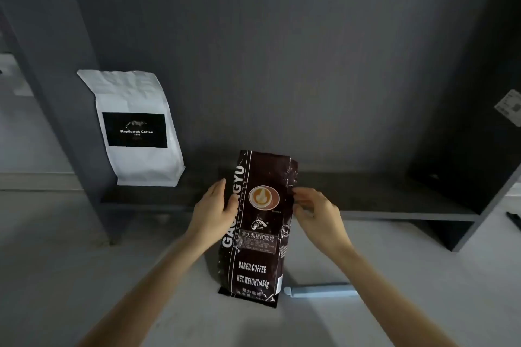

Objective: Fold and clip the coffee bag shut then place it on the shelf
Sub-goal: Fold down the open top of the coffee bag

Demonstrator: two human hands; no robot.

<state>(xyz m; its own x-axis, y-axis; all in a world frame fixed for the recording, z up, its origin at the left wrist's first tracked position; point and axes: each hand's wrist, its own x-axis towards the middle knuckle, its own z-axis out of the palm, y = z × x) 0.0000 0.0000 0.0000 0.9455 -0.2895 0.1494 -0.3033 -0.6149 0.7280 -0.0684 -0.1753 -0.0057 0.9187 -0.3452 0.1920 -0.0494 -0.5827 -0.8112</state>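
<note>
A pale blue clip (321, 290) lies on the bench just right of the upright coffee bag (253, 248). The left hand (214, 205) grips the bag's left side, and the right hand (315, 211) curls at its right edge, though I cannot tell whether it holds. Behind, a white bag (135, 127) stands at the left end of the shelf (394, 205).

Shelf (366, 194) free at R; white bag (135, 93) blocks L end.

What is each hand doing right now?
Left hand: holds the coffee bag, thumb across its front.
Right hand: fingers curled at the bag's edge; grip unclear.
</note>
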